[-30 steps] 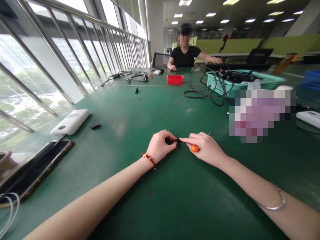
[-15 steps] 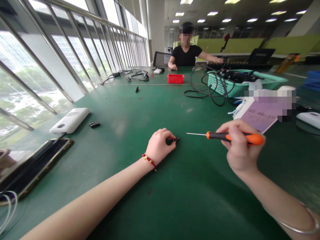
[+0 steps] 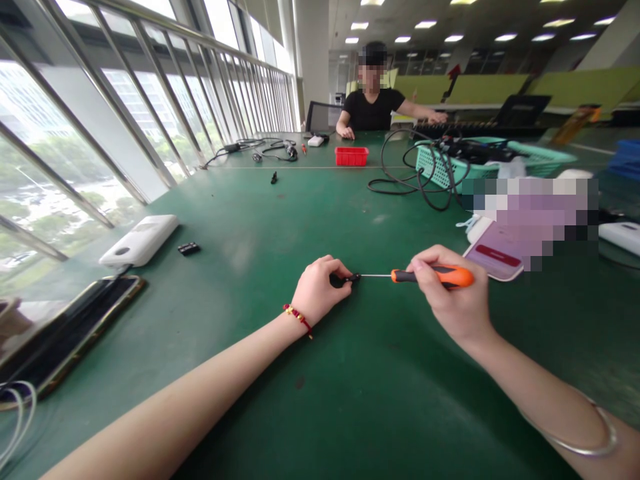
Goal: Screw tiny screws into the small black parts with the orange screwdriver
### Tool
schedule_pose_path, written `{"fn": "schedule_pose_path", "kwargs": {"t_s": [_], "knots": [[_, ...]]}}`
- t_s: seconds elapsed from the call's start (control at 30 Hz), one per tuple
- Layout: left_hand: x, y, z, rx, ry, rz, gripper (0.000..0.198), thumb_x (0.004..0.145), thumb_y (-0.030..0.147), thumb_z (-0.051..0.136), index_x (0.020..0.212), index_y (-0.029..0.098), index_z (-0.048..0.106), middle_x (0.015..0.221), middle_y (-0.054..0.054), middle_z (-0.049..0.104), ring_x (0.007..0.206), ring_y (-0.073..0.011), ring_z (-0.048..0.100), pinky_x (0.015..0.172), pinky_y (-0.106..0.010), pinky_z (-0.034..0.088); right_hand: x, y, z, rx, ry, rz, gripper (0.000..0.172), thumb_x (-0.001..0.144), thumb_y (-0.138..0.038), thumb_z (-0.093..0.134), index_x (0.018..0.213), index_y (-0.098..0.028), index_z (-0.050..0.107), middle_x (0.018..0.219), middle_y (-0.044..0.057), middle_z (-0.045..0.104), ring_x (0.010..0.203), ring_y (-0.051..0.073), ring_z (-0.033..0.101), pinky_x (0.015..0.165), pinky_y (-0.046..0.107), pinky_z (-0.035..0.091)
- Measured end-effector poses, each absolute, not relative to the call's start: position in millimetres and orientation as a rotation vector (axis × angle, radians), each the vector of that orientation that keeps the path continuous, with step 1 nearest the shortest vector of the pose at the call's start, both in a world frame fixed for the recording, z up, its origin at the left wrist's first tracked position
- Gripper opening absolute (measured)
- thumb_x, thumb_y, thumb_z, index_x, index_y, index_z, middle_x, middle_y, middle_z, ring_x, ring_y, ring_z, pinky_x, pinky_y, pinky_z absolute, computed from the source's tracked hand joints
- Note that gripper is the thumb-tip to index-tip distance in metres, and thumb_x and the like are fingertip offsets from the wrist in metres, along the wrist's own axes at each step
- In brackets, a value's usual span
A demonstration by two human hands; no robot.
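Between the thumb and fingers of my left hand [image 3: 323, 288] is a small black part [image 3: 355, 277], held low over the green table [image 3: 300, 413]. Most of that part is hidden by my fingers, so its kind does not show. My right hand [image 3: 453, 293] is closed round the orange and black handle of a screwdriver [image 3: 460, 275]. The screwdriver lies nearly level, pointing left, and its tip meets the right end of the black part. Whether the tip sits inside the part cannot be made out.
At left lie a white power bank [image 3: 143, 240], a black block [image 3: 189, 249] and a dark phone [image 3: 75, 333]. Farther off are a small black piece [image 3: 274, 177], a red bin [image 3: 351, 157] and a green basket [image 3: 440, 170] with cables. A phone [image 3: 495, 253] is near my right hand. A person [image 3: 373, 110] sits opposite.
My right hand has moved left with the screwdriver, closing the gap between its tip and the black part. My left hand stays in place. The phone's screen at right looks different.
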State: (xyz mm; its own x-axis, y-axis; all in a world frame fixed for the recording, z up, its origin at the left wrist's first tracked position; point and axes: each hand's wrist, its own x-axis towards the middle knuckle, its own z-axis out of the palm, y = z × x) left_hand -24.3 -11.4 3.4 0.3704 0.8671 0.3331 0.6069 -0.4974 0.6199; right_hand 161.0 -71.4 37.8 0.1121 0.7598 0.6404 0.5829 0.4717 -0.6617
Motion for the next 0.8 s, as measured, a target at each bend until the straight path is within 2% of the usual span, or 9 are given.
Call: {"fn": "schedule_pose_path", "kwargs": {"t_s": [0.13,0.3,0.4,0.47,0.53,0.6,0.67,0.8], "knots": [[-24.6,-11.5,2.9,2.249,1.275,0.900,0.008,0.067,0.014,0.060,0.071,0.017,0.065,0.076,-0.001,0.062,0.072,-0.0143,0.059,0.069,-0.026,0.048,161.8,-70.9,38.7,-1.212,-1.575,0.214,0.020,0.080,-0.026,0.053,0.062,-0.019,0.055,0.051,-0.003,0.050,0.045,0.009,0.045,0.045,0.021,0.035],[-24.6,-11.0,2.3,2.255,1.261,0.907,0.007,0.067,0.014,0.060,0.071,0.017,0.065,0.076,-0.001,0.062,0.072,-0.0139,0.059,0.069,-0.025,0.048,162.0,-71.0,41.3,-1.248,-1.562,0.261,0.012,0.079,-0.028,0.056,0.069,-0.020,0.056,0.056,-0.003,0.056,0.047,0.010,0.051,0.045,0.021,0.037],[-24.5,-10.8,2.4,2.258,1.255,0.905,0.008,0.066,0.013,0.061,0.071,0.017,0.065,0.076,0.000,0.062,0.072,-0.0138,0.059,0.068,-0.025,0.047,161.3,-71.0,41.4,-1.236,-1.550,0.261,0.007,0.076,-0.024,0.060,0.078,-0.021,0.054,0.051,-0.005,0.051,0.044,0.009,0.048,0.045,0.022,0.039],[-24.6,-10.9,2.3,2.262,1.249,0.903,0.007,0.066,0.013,0.061,0.071,0.017,0.065,0.076,0.000,0.061,0.071,-0.0137,0.058,0.068,-0.025,0.047,160.8,-70.3,40.0,-1.190,-1.533,0.267,0.017,0.073,-0.021,0.062,0.085,-0.022,0.051,0.051,-0.007,0.046,0.043,0.010,0.046,0.047,0.023,0.041],[-24.9,-11.1,2.1,2.267,1.246,0.904,0.008,0.066,0.013,0.061,0.071,0.017,0.065,0.076,0.000,0.061,0.071,-0.0136,0.058,0.067,-0.025,0.047,160.6,-68.9,37.7,-1.129,-1.509,0.271,0.026,0.070,-0.020,0.064,0.091,-0.023,0.048,0.060,-0.004,0.048,0.048,0.011,0.048,0.049,0.025,0.043],[-25.1,-11.1,1.7,2.270,1.246,0.903,0.008,0.065,0.013,0.061,0.070,0.017,0.065,0.076,0.000,0.061,0.071,-0.0136,0.058,0.067,-0.025,0.047,160.7,-67.5,35.5,-1.081,-1.495,0.282,0.031,0.070,-0.021,0.064,0.096,-0.024,0.046,0.074,0.000,0.052,0.058,0.014,0.052,0.052,0.027,0.044],[-25.2,-11.1,1.5,2.269,1.246,0.905,0.007,0.065,0.013,0.061,0.070,0.017,0.065,0.076,0.000,0.061,0.071,-0.0136,0.058,0.067,-0.025,0.047,160.9,-67.1,34.3,-1.053,-1.487,0.305,0.032,0.073,-0.025,0.061,0.100,-0.024,0.044,0.078,0.002,0.053,0.062,0.015,0.053,0.053,0.028,0.044],[-25.0,-11.2,1.5,2.267,1.247,0.908,0.007,0.066,0.013,0.061,0.070,0.017,0.064,0.076,0.000,0.061,0.071,-0.0138,0.058,0.068,-0.025,0.047,160.1,-71.4,36.7,-1.146,-1.526,0.344,0.017,0.080,-0.030,0.054,0.095,-0.023,0.049,0.050,-0.006,0.043,0.041,0.011,0.043,0.045,0.026,0.037]]}}
